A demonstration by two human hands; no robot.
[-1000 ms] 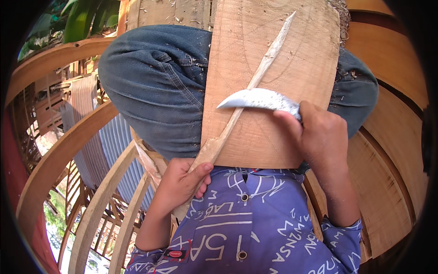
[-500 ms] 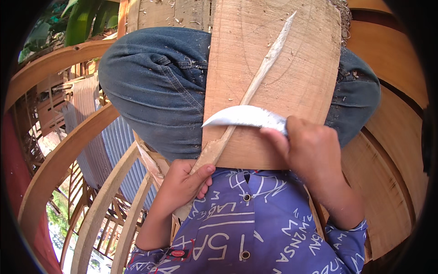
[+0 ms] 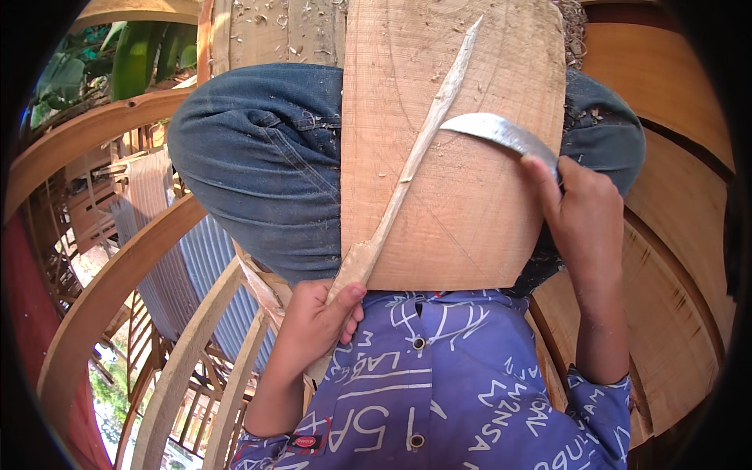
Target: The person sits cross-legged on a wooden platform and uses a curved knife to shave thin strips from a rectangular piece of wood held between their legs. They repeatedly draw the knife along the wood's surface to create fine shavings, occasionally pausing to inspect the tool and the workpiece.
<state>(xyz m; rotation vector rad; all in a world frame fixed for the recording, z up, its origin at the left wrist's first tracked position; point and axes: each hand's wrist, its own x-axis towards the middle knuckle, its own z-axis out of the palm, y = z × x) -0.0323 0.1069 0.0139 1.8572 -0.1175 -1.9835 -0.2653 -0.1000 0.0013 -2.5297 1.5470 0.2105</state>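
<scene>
My left hand (image 3: 325,321) is closed round the thick lower end of a long, pale, partly carved wooden stick (image 3: 415,160). The stick runs slantwise up over a wide wooden board (image 3: 470,211) and narrows to a point at its far end. My right hand (image 3: 583,204) grips a knife with a curved steel blade (image 3: 497,131); the fingers hide its handle. The blade's tip points left, just beside the stick and apart from it. The board lies across my lap, with faint curved lines marked on it.
My bent legs in blue jeans (image 3: 266,164) flank the board. Curved wooden ribs (image 3: 117,290) stand at the left, with corrugated sheets (image 3: 223,270) beyond them. Broad planks (image 3: 658,305) form a wall at the right. Wood shavings lie on the planks (image 3: 286,35) ahead.
My right hand has moved the knife up and to the right, from across the stick's lower part to beside its upper half. My left hand keeps its hold.
</scene>
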